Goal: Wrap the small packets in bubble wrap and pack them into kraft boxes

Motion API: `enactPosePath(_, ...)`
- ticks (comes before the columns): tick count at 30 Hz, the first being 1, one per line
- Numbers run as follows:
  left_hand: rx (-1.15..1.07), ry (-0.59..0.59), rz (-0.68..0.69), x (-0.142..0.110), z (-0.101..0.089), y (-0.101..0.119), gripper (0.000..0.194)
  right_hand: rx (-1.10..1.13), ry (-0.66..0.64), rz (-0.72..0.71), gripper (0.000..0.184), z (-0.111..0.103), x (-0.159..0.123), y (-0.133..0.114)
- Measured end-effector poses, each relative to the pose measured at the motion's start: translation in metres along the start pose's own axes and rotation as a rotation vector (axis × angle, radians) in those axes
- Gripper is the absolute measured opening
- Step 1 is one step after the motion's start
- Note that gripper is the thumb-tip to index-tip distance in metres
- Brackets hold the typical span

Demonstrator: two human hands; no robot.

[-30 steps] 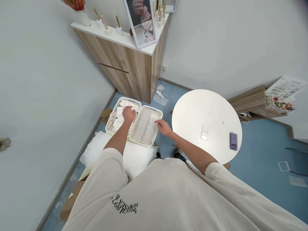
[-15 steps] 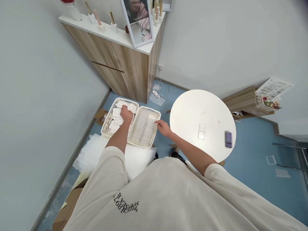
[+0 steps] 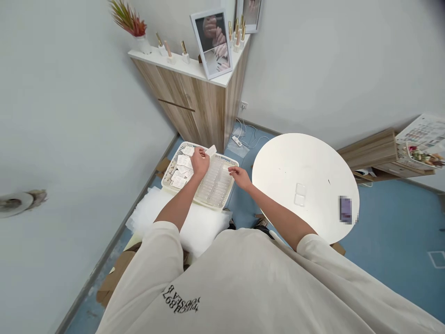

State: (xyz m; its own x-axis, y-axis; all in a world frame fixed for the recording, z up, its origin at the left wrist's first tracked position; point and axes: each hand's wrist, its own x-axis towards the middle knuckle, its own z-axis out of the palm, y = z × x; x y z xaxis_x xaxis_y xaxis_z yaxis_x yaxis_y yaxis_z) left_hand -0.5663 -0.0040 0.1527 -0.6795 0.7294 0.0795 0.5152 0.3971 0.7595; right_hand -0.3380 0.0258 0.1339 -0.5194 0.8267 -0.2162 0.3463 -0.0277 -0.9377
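My left hand (image 3: 200,162) is closed on a small white packet (image 3: 210,150), which sticks out to the right from its fingertips. The hand is above the left white basket (image 3: 167,174), where several white packets with printed labels (image 3: 183,162) lie in a loose heap. Partly under my left forearm is the right white basket (image 3: 235,164), filled with rows of clear plastic cases (image 3: 216,183). My right hand (image 3: 240,177) is by the right rim of that basket, fingers pointing left and slightly apart, with nothing visible in them.
To the right stands a round white table (image 3: 278,157) with a clear two-part case (image 3: 300,195) and a blurred purple object (image 3: 345,209). Foam sheets (image 3: 153,211) lie below the baskets. A wooden cabinet (image 3: 194,102) stands behind; a power strip (image 3: 237,141) is on the floor.
My left hand has lifted out of the heap and moved right with a white packet. My right hand stays near the basket's rim. The view has shifted, bringing a plant on the cabinet into sight.
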Motion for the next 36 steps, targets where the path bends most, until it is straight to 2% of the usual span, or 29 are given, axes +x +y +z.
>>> enactPosePath(4, 0.050, -0.133, 0.169, -0.038, 0.020, 0.052, 0.025, 0.160, 0.104, 0.069, 0.030, -0.030, -0.002, -0.013)
enactPosePath(9, 0.038, -0.400, 0.477, -0.096, 0.070, 0.101, 0.018, 0.236, 0.284, 0.174, 0.041, -0.088, -0.028, -0.012)
enactPosePath(13, 0.081, -0.622, 0.628, -0.140, 0.114, 0.132, 0.026, 0.259, 0.385, 0.256, 0.041, -0.140, -0.060, 0.012)
enactPosePath(17, 0.057, -0.714, 0.650, -0.183, 0.158, 0.161, 0.030, 0.255, 0.437, 0.304, 0.039, -0.196, -0.093, 0.053)
enactPosePath(21, 0.003, -0.692, 0.567, -0.227, 0.206, 0.183, 0.038, 0.204, 0.495, 0.336, 0.039, -0.256, -0.127, 0.100)
enactPosePath(24, -0.090, -0.689, 0.398, -0.260, 0.243, 0.195, 0.042, 0.165, 0.501, 0.362, 0.036, -0.297, -0.152, 0.134)
enactPosePath(27, -0.175, -0.751, 0.223, -0.289, 0.278, 0.203, 0.044, 0.118, 0.451, 0.391, 0.031, -0.329, -0.175, 0.165)
enactPosePath(32, -0.170, -0.861, 0.046, -0.331, 0.322, 0.205, 0.048, -0.026, 0.380, 0.436, 0.018, -0.364, -0.203, 0.212)
enactPosePath(36, -0.120, -0.934, -0.042, -0.353, 0.338, 0.197, 0.050, -0.177, 0.368, 0.499, 0.019, -0.378, -0.214, 0.239)
